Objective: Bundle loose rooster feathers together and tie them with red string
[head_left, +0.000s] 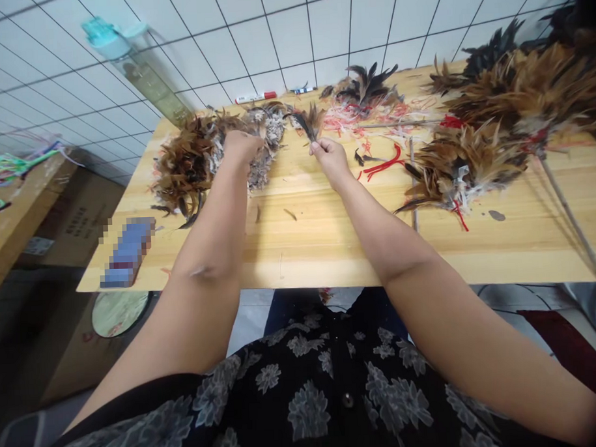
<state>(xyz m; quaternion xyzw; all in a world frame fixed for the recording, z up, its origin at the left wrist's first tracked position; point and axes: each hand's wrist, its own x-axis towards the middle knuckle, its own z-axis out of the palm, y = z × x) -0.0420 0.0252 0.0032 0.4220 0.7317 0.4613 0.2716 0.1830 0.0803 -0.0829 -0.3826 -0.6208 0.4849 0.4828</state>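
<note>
Pinched upright in my right hand (329,158) is a small bunch of feathers (311,122), dark and brown, held by its lower ends. My left hand (242,149) reaches into a wide pile of brown and grey feathers (183,159) on the left of the table. Its fingers are curled together; whatever they grip is hidden among the grey fluff. Right of my right hand lie short red strips (384,163) and a few loose dark feathers (359,157).
Feather dusters (504,105) with stick handles fill the table's right side. Behind are more dark feathers (366,87), shredded pinkish strips (348,117) and a red-capped marker (255,97). A tall bottle (151,82) stands back left, a blurred-out blue object (127,252) near the front left.
</note>
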